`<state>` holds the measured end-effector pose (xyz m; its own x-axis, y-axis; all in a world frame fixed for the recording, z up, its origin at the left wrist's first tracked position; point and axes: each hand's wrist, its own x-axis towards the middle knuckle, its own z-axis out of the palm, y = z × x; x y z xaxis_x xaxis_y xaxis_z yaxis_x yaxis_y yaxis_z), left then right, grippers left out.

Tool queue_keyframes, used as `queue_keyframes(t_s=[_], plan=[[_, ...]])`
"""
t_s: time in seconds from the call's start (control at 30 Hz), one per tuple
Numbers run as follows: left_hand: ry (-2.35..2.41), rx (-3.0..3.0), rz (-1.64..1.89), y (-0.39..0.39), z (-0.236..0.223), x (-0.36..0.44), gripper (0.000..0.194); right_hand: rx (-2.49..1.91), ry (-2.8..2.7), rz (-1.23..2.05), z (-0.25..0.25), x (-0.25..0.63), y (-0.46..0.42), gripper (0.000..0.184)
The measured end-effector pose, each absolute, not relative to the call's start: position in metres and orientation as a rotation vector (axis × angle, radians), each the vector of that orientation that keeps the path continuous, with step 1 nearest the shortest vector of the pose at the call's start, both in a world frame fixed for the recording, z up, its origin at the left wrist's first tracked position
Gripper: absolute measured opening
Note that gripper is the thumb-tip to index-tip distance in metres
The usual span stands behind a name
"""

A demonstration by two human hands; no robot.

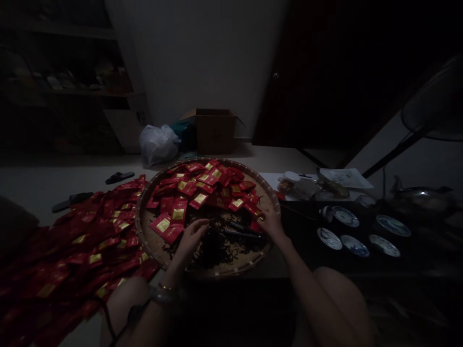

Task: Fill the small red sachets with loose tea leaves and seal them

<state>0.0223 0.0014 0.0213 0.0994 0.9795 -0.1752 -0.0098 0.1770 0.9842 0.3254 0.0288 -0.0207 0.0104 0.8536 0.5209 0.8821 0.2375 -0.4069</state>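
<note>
In front of me is a round woven bamboo tray [273, 193] with a pile of red packets [200, 185] bearing gold labels. Loose dark dried leaves, like tea [213, 243], lie on its near part. My left hand [193, 236] is over the near left of the leaves, fingers stretched out and nothing seen in them. At the tray's right side, my right hand [269, 224] has its fingers closed on a red packet [254, 209]. Just left of that hand, dark tongs [242, 232] lie on the leaves. The dim light hides fine detail.
More red packets [108, 231] cover the floor at left, near slippers [120, 178]. A white plastic bag [159, 143] and an open cardboard box [216, 132] stand by the wall. Several blue-and-white dishes [355, 246] sit on a dark surface at right.
</note>
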Motion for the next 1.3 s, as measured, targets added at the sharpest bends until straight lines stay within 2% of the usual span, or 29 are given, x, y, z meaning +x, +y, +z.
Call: queue_keyframes(t_s=[0.1, 0.23, 0.33, 0.43, 0.5, 0.53, 0.6, 0.7, 0.9, 1.03, 1.13, 1.3], plan=[[1.19, 1.156, 1.013, -0.002, 0.021, 0.027, 0.042, -1.466, -1.933, -0.026, -0.001, 0.314, 0.021, 0.011], [1.178, 1.158, 1.147, 0.0, 0.028, 0.037, 0.052, -1.125, -2.209, 0.221, 0.039, 0.277, 0.008, 0.014], [1.168, 1.253, 1.2, 0.004, 0.038, 0.04, 0.043, -0.953, -2.332, 0.487, 0.06, 0.256, 0.003, 0.017], [1.192, 1.258, 1.177, 0.006, 0.044, 0.04, 0.031, -1.004, -2.073, 0.618, 0.062, 0.248, 0.005, 0.037], [1.222, 1.152, 1.231, 0.003, 0.041, 0.04, 0.034, -1.097, -1.779, 0.715, 0.055, 0.246, 0.008, 0.055], [1.216, 1.095, 1.264, 0.002, 0.038, 0.041, 0.037, -1.124, -1.671, 0.768, 0.05, 0.245, 0.009, 0.058], [1.224, 1.002, 1.329, -0.002, 0.031, 0.043, 0.042, -1.142, -1.574, 0.832, 0.041, 0.241, 0.009, 0.054], [1.183, 1.041, 1.361, -0.008, 0.023, 0.049, 0.049, -1.155, -1.543, 0.74, 0.031, 0.234, 0.005, 0.049], [1.233, 1.187, 1.359, -0.014, 0.022, 0.052, 0.041, -1.133, -1.466, 0.645, 0.024, 0.222, -0.003, 0.042], [1.253, 1.201, 1.395, -0.016, 0.021, 0.051, 0.036, -1.108, -1.257, 0.832, 0.024, 0.217, -0.005, 0.037], [1.27, 1.221, 1.431, -0.017, 0.019, 0.049, 0.041, -1.084, -1.127, 1.02, 0.027, 0.215, -0.006, 0.03], [1.369, 1.148, 1.604, -0.012, 0.018, 0.042, 0.05, -1.037, -1.131, 1.292, 0.027, 0.209, -0.016, 0.04]])
